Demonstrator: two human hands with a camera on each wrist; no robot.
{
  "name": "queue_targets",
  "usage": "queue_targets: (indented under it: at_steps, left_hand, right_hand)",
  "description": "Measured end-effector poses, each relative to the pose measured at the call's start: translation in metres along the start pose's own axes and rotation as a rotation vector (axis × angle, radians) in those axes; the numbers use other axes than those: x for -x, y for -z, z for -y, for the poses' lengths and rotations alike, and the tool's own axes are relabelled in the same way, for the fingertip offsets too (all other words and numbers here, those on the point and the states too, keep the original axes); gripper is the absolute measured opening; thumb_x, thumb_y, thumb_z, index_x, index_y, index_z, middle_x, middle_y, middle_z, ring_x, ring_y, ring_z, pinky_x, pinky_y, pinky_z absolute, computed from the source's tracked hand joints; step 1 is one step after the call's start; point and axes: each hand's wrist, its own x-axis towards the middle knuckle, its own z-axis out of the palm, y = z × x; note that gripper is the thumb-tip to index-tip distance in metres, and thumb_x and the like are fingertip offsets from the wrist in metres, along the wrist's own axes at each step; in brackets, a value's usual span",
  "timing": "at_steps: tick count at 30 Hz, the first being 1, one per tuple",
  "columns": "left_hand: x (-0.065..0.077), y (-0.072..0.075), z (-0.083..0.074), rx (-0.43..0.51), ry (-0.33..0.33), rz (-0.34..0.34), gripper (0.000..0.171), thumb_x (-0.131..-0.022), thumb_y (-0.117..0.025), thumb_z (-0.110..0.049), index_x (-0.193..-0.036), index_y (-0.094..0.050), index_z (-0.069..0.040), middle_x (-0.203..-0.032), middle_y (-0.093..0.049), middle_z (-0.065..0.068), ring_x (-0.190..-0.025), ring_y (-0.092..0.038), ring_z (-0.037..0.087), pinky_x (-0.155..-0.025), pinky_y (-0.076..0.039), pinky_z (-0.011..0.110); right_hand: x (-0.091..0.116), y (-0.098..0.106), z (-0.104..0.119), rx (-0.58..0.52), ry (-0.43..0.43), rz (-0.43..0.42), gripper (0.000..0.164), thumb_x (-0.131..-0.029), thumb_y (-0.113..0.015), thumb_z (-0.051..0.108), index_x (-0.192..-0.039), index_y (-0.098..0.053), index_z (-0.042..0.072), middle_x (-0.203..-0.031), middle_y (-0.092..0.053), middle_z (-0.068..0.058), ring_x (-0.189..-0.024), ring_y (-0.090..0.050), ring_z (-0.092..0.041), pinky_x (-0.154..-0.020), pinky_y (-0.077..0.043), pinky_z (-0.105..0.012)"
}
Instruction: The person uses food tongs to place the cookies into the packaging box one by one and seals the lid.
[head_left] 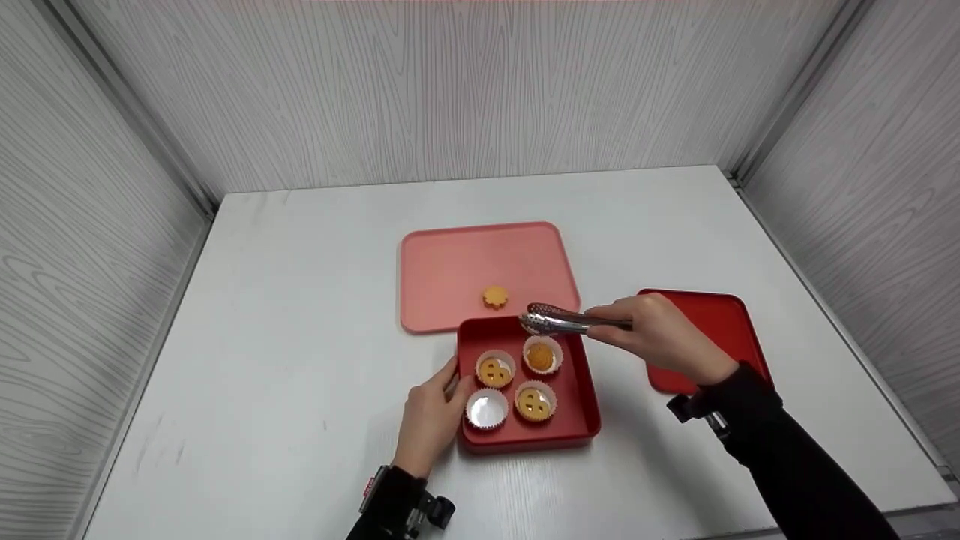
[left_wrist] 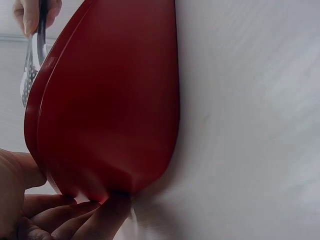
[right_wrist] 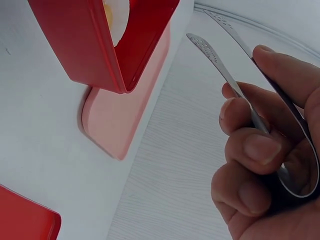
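My left hand (head_left: 431,420) grips the left wall of a deep red box (head_left: 525,442), thumb at the rim and fingers along the outside. Inside the box stand several white paper cups: two hold yellow cookies with holes (head_left: 534,403), one holds a round browner cookie (head_left: 540,356), and the front-left cup (head_left: 487,409) shows only its white bottom. With my right hand (head_left: 660,334) I hold metal tongs (right_wrist: 215,57) over the box's back edge. Their perforated tips are apart with nothing between them. A flower-shaped cookie (head_left: 495,296) lies on the pink tray (head_left: 472,259).
The pink tray lies directly behind the box. At the right is a shallow red tray or lid (head_left: 716,322), partly beneath my right forearm. Grey wood-grain panels (head_left: 465,90) enclose the white table (head_left: 300,322) at the back and both sides.
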Motion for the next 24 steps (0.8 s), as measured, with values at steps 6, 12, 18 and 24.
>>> queue_targets:
  at_steps: [6, 12, 18, 24]
  left_hand:
    - [0.000, 0.000, -0.001, 0.001, 0.001, -0.001, 0.050, -0.103, -0.063, -0.027, -0.145, -0.057, -0.003, -0.131, -0.067, 0.015, -0.128, -0.060, 0.031, -0.107, -0.048, 0.049]
    - [0.000, 0.000, -0.001, 0.001, -0.004, -0.006, 0.049, -0.103, -0.063, -0.027, -0.145, -0.057, -0.003, -0.132, -0.067, 0.014, -0.128, -0.060, 0.031, -0.107, -0.048, 0.048]
    - [-0.001, -0.001, -0.002, -0.005, -0.001, 0.000, 0.049, -0.103, -0.063, -0.027, -0.146, -0.057, -0.004, -0.132, -0.067, 0.014, -0.128, -0.060, 0.032, -0.107, -0.048, 0.049]
    - [-0.001, -0.002, -0.003, 0.000, -0.010, -0.001, 0.049, -0.102, -0.063, -0.027, -0.145, -0.057, -0.002, -0.131, -0.067, 0.015, -0.128, -0.061, 0.031, -0.106, -0.049, 0.049]
  right_hand:
    - [-0.012, -0.004, 0.004, 0.000, -0.026, -0.019, 0.026, -0.096, -0.074, 0.024, -0.121, -0.077, 0.018, -0.093, -0.073, 0.006, -0.075, -0.056, -0.015, -0.060, -0.046, -0.027]
    - [-0.028, -0.011, 0.008, 0.024, -0.009, -0.031, 0.029, -0.095, -0.075, 0.024, -0.123, -0.077, 0.014, -0.092, -0.072, 0.002, -0.073, -0.055, -0.015, -0.059, -0.045, -0.027]
    - [-0.045, -0.021, 0.009, 0.091, 0.056, -0.057, 0.028, -0.095, -0.075, 0.022, -0.120, -0.077, 0.009, -0.100, -0.076, -0.005, -0.078, -0.059, -0.015, -0.066, -0.048, -0.029]
    - [-0.061, -0.032, 0.006, 0.190, 0.115, -0.075, 0.015, -0.095, -0.075, 0.021, -0.105, -0.078, 0.010, -0.086, -0.073, -0.003, -0.071, -0.055, -0.016, -0.064, -0.045, -0.031]
